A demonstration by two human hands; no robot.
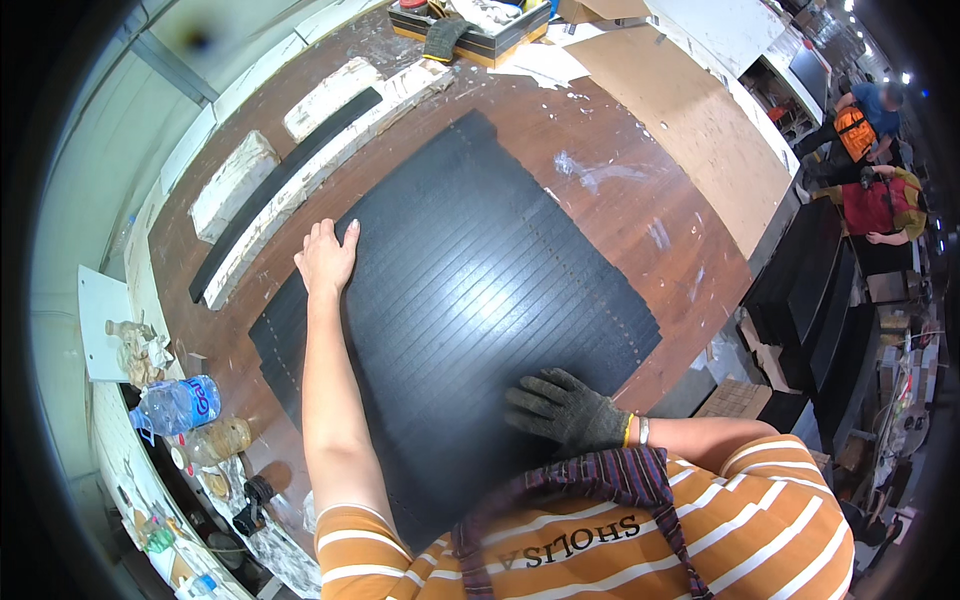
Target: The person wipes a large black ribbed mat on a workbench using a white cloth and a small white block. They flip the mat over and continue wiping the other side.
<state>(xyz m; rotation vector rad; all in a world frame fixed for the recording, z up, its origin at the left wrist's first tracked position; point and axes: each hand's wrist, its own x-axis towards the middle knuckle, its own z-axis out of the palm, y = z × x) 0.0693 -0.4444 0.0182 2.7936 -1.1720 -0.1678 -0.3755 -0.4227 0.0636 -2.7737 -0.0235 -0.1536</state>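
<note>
Many black slats (450, 262) lie side by side on the brown table (630, 165), with rows of small dots crossing them near both ends. My left hand (328, 255) is bare and rests on the slats' far left edge, thumb apart from the fingers. On the near right part lies my right hand (559, 411) in a dark knit glove with a yellow cuff, palm down and fingers spread. Beyond my left hand, a single black strip (285, 191) lies between a long white-smeared bar (322, 176) and two whitish blocks (235, 185).
A box of supplies (487, 52) with a dark glove over its rim stands at the far edge. Cardboard (690, 127) covers the right side. A plastic water bottle (180, 405) and a jar (217, 442) stand left. Two people (874, 199) are at the far right, beside stacked black panels (799, 277).
</note>
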